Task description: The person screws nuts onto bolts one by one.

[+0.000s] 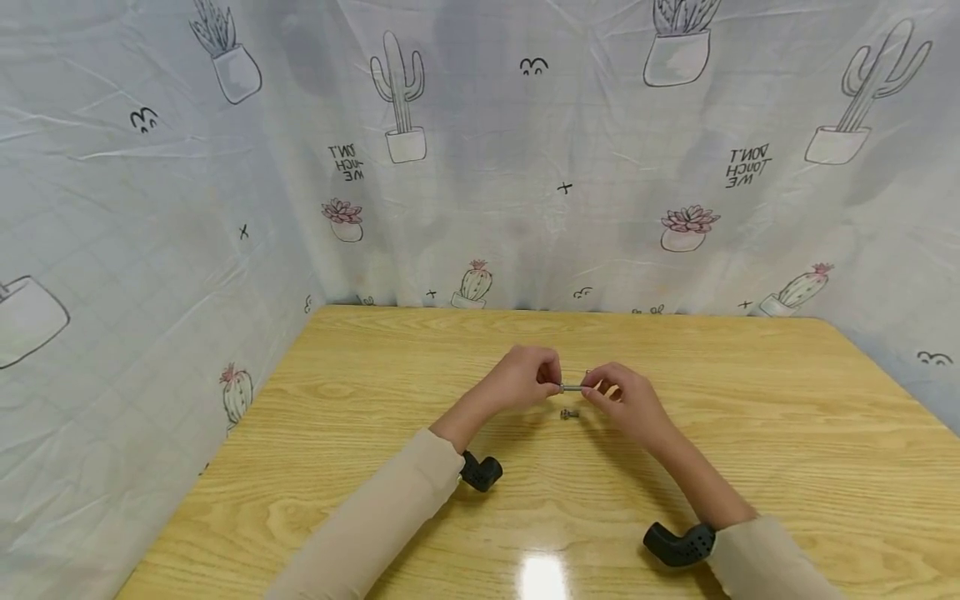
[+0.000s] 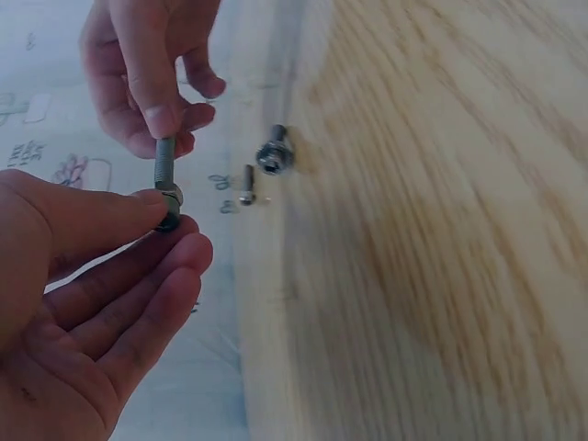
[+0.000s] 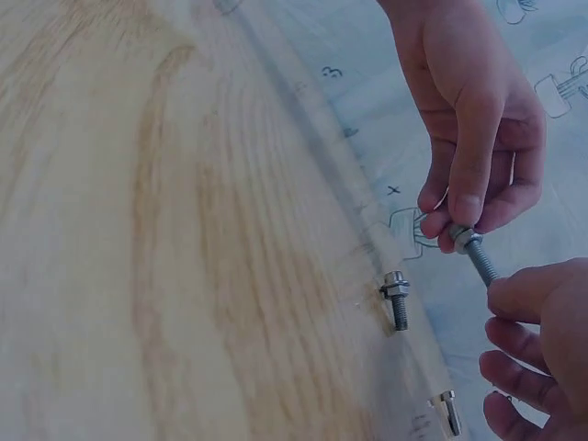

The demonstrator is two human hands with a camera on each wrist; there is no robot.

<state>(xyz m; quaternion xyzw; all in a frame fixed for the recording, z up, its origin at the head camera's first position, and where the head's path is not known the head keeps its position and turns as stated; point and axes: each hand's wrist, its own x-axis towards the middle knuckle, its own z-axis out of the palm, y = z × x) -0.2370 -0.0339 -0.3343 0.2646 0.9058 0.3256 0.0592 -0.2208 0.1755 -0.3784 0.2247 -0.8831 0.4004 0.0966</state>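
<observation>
Both hands hold one metal bolt [image 1: 572, 387] between them, lying level above the table. My left hand [image 1: 521, 379] pinches its head end with thumb and forefinger. A hex nut [image 3: 467, 237] sits on the bolt close to those fingertips. At the other end, my right hand [image 1: 628, 406] pinches the threaded shank [image 2: 164, 163] between thumb and forefinger. Just below the hands in the head view, a second bolt [image 1: 569, 414] with a nut on it lies on the table. A third, slimmer bolt [image 2: 246, 186] lies beyond, mostly hidden by the right hand in the head view.
The wood-grain table [image 1: 375, 367] spreads out on all sides of the hands. A pale curtain [image 1: 480, 167] printed with cacti hangs behind its far edge and along the sides. Black curved wrist mounts [image 1: 678, 546] jut out below both forearms.
</observation>
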